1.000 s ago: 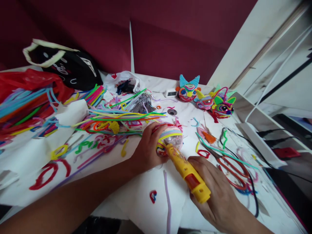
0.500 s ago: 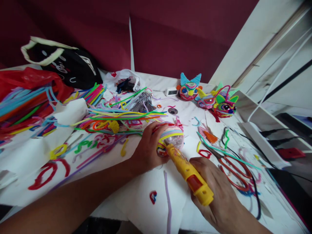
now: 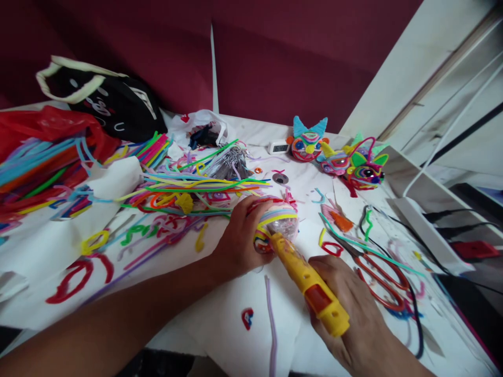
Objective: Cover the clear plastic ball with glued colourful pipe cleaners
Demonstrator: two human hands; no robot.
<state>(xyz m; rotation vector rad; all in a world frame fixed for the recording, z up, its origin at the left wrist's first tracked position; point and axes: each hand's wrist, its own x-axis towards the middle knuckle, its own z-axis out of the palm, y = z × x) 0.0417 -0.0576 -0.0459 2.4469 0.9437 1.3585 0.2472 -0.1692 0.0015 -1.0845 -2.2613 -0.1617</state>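
My left hand (image 3: 242, 235) is wrapped round a clear ball (image 3: 283, 228) partly covered with coloured pipe cleaners in red, pink, blue and yellow. In my right hand (image 3: 346, 309) is a yellow hot glue gun (image 3: 308, 280), held by its handle, which my fingers mostly hide. Its front end points at the ball's bare, clear side; the nozzle tip is too small to make out, so I cannot tell whether it touches. Nearer to me on the white paper lie a small red, white and blue curled piece (image 3: 247, 318) and a lilac pipe cleaner (image 3: 271, 324).
Scissors with orange handles (image 3: 387, 277) lie at right beside a dark cable and a power strip (image 3: 430, 233). Finished animal heads (image 3: 309, 140) stand at the back. Loose pipe cleaners (image 3: 196, 186) cover the left, with a red bag (image 3: 51, 123) and black bag (image 3: 113, 104) behind.
The view has shifted slightly. Both hands keep their hold on the ball and the glue gun, whose rear end sits slightly lower and further right in the picture.
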